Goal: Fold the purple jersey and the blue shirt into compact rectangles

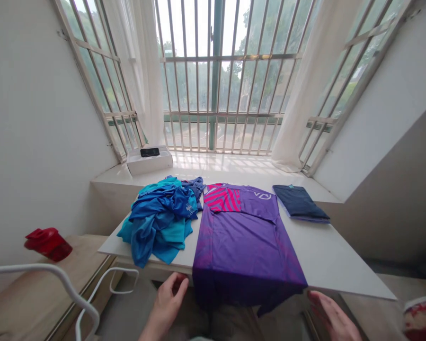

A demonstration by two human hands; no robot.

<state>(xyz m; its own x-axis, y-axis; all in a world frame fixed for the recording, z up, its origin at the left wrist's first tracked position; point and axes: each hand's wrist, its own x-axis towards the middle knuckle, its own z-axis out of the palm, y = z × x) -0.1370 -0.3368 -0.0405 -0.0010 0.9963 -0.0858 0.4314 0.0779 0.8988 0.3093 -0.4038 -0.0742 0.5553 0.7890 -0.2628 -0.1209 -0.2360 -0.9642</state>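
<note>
A purple shirt (246,251) lies spread on the white table (344,265), its lower part hanging over the near edge. One pink striped sleeve is folded across its upper left. In front of that edge, left of the shirt, is my left hand (168,300), fingers curved and thumb apart, holding nothing. My right hand (332,312) is beside the shirt's lower right corner, fingers stretched out and nothing in it. To the left sits a crumpled heap of blue and teal clothes (159,213). Folded dark navy clothing (300,203) lies stacked at the back right.
Behind the table runs a white window sill (213,166) with a white box (149,164) and a black phone (149,152) on top. A red bottle (48,244) lies on a wooden surface (17,303) at left, near a white curved tube (62,279).
</note>
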